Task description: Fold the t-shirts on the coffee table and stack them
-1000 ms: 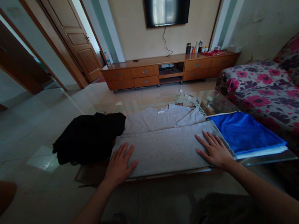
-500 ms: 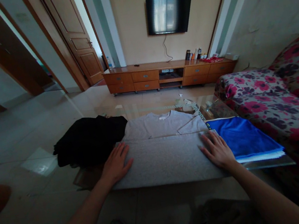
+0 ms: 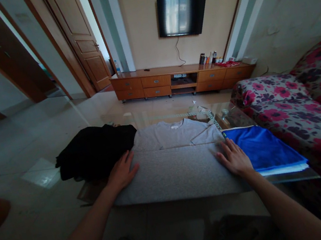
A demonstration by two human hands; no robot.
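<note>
- Head view: the grey cotton T-shirt (image 3: 178, 166) lies mid glass coffee table (image 3: 291, 176), its hem half folded up and the collar part not yet covered.
- Left hand (image 3: 122, 171) and right hand (image 3: 233, 157) press flat on it, gripping nothing.
- Table's left end: crumpled black garment (image 3: 94, 150); right end: folded blue cloth (image 3: 261, 147).

The room was dimly lit by daylight from the doorway (image 3: 91, 28) at the left, glare was thrown on the floor (image 3: 40, 176) and television (image 3: 181, 15), edges were stretched and darkened, and the foreground was left shadowed and soft.
</note>
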